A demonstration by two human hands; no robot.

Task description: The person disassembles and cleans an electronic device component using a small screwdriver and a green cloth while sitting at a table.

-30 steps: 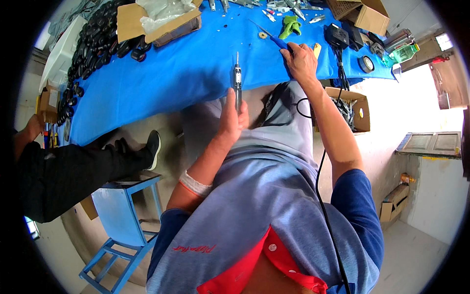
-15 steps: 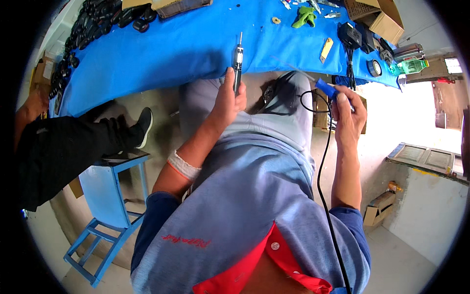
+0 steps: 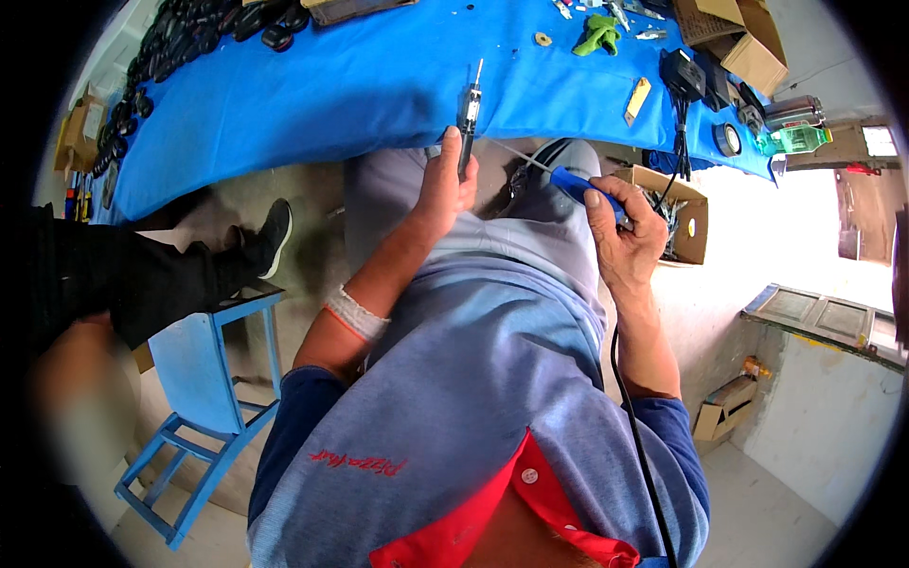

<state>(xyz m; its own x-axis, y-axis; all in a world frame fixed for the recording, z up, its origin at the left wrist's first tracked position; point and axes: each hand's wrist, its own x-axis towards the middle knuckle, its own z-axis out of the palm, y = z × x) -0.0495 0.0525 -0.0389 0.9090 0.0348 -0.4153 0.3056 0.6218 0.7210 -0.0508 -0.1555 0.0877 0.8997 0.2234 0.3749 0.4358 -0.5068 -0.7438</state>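
Observation:
My left hand (image 3: 443,189) is closed round a slim black device (image 3: 470,115), held upright above my lap. Its casing looks opened, with silvery parts showing and a thin metal rod at its top end. In my right hand (image 3: 625,232) is a blue-handled screwdriver (image 3: 573,182). Its thin shaft points left, toward the device; whether the tip touches it, I cannot tell. A black cord (image 3: 632,417) runs from beneath my right wrist down over my shirt.
A blue cloth (image 3: 312,104) covers the table ahead. Many black rounded casings (image 3: 189,47) lie at its left. A green rag (image 3: 597,34), tape roll (image 3: 727,139), power adapter (image 3: 684,74) and green bottle (image 3: 800,139) lie rightward. A co-worker's leg (image 3: 161,275) reaches past the blue chair (image 3: 194,379).
My right hand has moved left with the screwdriver, bringing its shaft close to the device. My left hand has barely shifted. The co-worker's arm has swung down and back from the table.

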